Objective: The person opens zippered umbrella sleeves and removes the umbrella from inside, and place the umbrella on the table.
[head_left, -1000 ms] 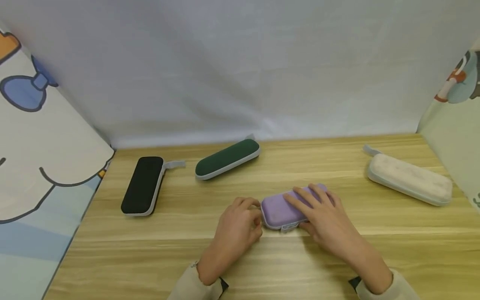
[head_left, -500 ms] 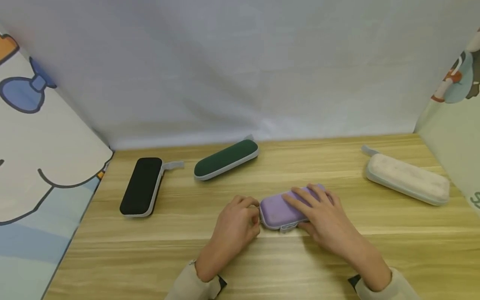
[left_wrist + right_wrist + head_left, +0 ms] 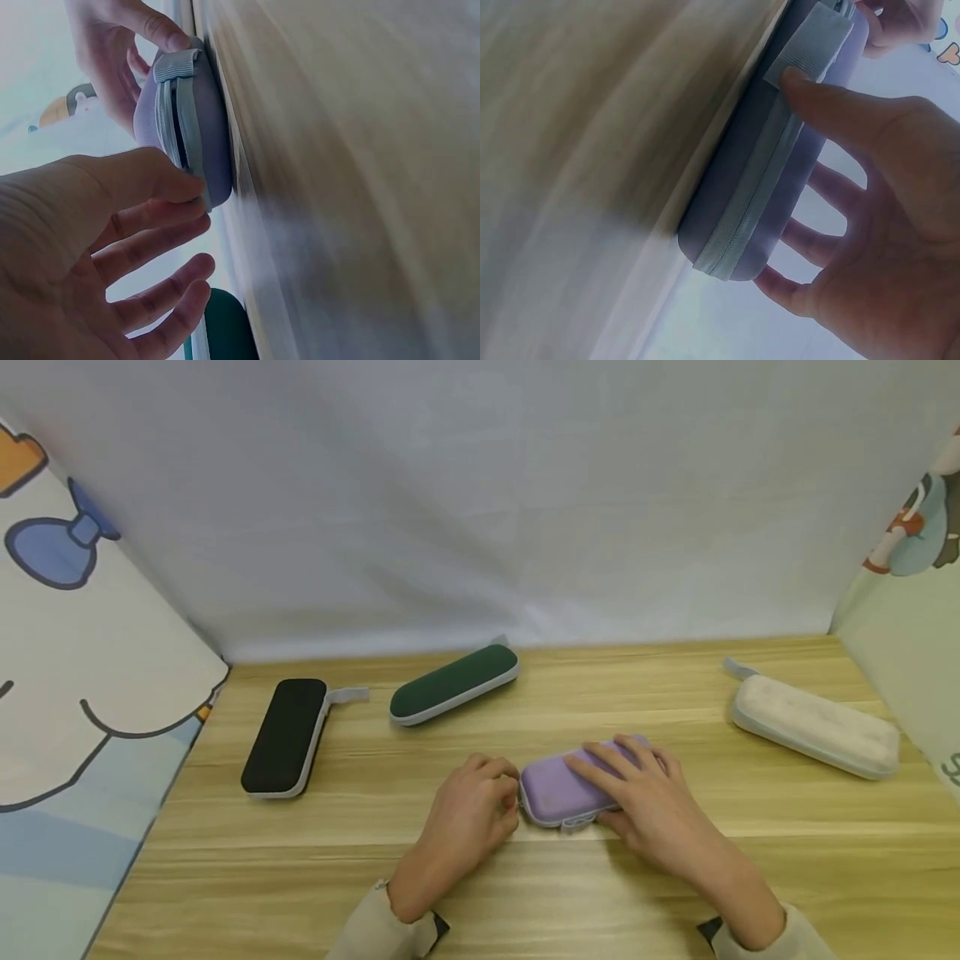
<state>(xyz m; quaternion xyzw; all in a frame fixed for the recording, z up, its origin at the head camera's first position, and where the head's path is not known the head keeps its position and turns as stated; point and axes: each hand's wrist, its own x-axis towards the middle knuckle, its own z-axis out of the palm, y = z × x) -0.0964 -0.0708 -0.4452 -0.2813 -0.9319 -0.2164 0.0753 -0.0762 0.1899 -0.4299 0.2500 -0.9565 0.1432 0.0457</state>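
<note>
A purple hard-shell zippered case (image 3: 553, 789) lies on the wooden table in the head view. My right hand (image 3: 654, 802) grips its right part, fingers spread over the top and thumb (image 3: 821, 97) on the near side beside a grey fabric loop (image 3: 814, 46). At the left end, my left hand (image 3: 471, 810) pinches at the zipper with thumb and index finger, its other fingers loosely bent. The zipper pull itself is hidden by those fingertips. Between them and the loop, the left wrist view shows the zipper (image 3: 178, 124) parted in a narrow dark slit.
A black case (image 3: 285, 737) lies at the left, and a green case (image 3: 453, 683) sits farther back in the middle. A whitish case (image 3: 816, 725) is at the right. Each has a grey strap. A pale cloth (image 3: 525, 502) hangs behind the table (image 3: 300, 877), with cartoon-printed panels at both sides.
</note>
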